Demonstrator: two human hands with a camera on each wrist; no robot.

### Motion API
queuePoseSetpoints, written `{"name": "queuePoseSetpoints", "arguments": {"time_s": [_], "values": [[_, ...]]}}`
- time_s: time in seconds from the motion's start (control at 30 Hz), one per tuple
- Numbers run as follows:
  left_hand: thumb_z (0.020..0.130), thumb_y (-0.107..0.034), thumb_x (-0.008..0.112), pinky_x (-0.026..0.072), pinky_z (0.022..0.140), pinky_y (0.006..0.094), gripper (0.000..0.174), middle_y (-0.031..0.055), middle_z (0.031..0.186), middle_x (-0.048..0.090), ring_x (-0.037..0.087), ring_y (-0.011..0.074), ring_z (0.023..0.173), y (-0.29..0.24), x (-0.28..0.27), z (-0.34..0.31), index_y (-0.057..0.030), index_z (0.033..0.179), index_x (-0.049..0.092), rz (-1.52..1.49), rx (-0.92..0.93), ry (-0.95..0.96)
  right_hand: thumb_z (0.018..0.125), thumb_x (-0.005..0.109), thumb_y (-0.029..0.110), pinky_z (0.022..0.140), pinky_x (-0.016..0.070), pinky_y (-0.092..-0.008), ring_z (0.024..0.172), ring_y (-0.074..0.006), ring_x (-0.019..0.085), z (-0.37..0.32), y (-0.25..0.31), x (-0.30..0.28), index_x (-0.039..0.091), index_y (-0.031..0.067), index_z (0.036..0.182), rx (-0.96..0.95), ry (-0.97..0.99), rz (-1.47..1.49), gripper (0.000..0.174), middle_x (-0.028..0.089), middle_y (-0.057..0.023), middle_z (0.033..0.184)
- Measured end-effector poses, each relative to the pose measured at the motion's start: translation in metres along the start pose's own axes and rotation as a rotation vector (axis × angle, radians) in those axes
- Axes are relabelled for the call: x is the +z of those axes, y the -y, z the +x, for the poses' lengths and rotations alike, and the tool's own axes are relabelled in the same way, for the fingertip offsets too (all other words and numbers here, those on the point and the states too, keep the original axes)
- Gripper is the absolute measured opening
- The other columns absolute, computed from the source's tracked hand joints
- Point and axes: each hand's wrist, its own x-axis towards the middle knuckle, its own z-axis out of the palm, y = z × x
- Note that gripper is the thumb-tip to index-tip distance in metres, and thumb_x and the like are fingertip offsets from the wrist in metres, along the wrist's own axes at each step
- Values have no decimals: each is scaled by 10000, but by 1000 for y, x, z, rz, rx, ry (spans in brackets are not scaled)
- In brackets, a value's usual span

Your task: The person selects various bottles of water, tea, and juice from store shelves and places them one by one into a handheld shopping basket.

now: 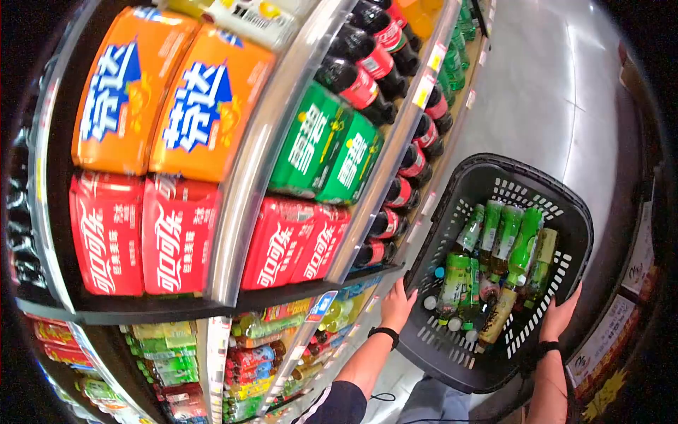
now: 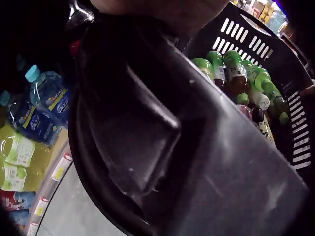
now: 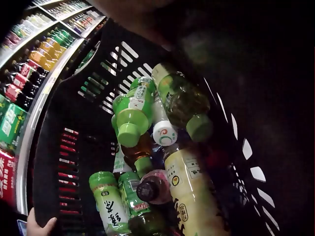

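My left hand [image 1: 397,309] grips the left rim of a black plastic shopping basket [image 1: 455,369]. At the opposite rim, my right hand [image 1: 561,316] holds on too. Several drink bottles lie inside, among them a bright green bottle [image 1: 525,244], a tea bottle with a green cap [image 3: 132,120] and a bottle with a cream label [image 1: 498,316]. The left wrist view is mostly filled by the basket's dark outer wall [image 2: 236,162], with part of the hand at the top. In the right wrist view the bottles lie tilted in different directions.
Store shelves line the left side, with orange packs [image 1: 212,106], red cola packs [image 1: 180,240], green packs [image 1: 314,141] and cola bottles [image 1: 367,56]. Bottled drinks [image 1: 166,360] fill the lower shelves. Grey floor [image 1: 537,92] runs ahead; signs [image 1: 600,332] stand at right.
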Motion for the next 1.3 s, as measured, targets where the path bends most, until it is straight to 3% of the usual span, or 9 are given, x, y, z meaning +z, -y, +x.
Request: {"name": "queuePoseSetpoints", "arguments": {"time_s": [0.1,0.23,0.3,0.5,0.53,0.97,1.17,1.23,1.3], "values": [[787,-314,616,493,651,430,497,190,938,595,595,356,797,-19,2,24,-29,1142,418,-46,35,-48,750,608,0,967,346,-366,1194,-347,398,35,-6,8,242,78,1365,-48,-47,-29,720,383,-175,1333],[804,-336,592,482,659,454,504,214,942,592,586,380,808,-52,-11,63,-34,1163,407,-41,-91,76,741,608,-23,990,326,-348,1220,-315,385,73,28,4,276,46,1345,17,-5,27,693,391,-175,1330],[815,-345,577,476,664,468,504,229,942,589,580,394,815,-72,-20,81,-37,1172,402,-78,-196,193,737,615,-12,966,346,-350,1158,-332,448,93,25,11,284,48,1339,-118,-71,-57,689,441,-201,1274],[817,-330,581,468,675,470,529,253,903,581,577,415,777,-96,5,130,10,1169,381,-107,86,-38,713,644,15,960,359,-359,1171,-344,430,149,59,-2,280,73,1349,0,-37,-34,736,415,-182,1307],[809,-321,594,466,685,468,520,248,914,578,575,409,796,-105,-12,144,5,1158,388,-116,-34,94,719,646,25,930,380,-373,1140,-355,455,158,72,7,277,91,1351,17,-27,-15,735,439,-187,1279],[806,-292,603,474,716,452,507,255,1007,553,570,398,855,-200,-1,282,9,1146,378,-29,70,59,720,658,62,877,417,-387,1074,-363,502,324,104,41,285,111,1330,34,27,-36,716,500,-204,1199],[802,-278,612,467,729,458,523,252,997,562,560,420,869,-265,-7,359,-12,1179,365,-8,-22,121,704,662,45,884,411,-385,1053,-371,513,413,118,64,281,101,1336,-42,-7,-5,741,517,-212,1171],[785,-290,628,469,726,458,540,237,986,568,564,410,866,-279,4,389,-13,1175,377,-11,-9,99,695,664,34,903,397,-379,1077,-368,497,450,142,62,276,80,1339,118,78,21,753,503,-225,1182],[777,-292,634,470,729,454,552,234,985,568,563,403,873,-298,2,415,-12,1180,382,-16,-12,88,680,670,22,920,385,-376,1093,-363,488,476,148,67,278,56,1337,70,50,19,765,499,-229,1185]]}}
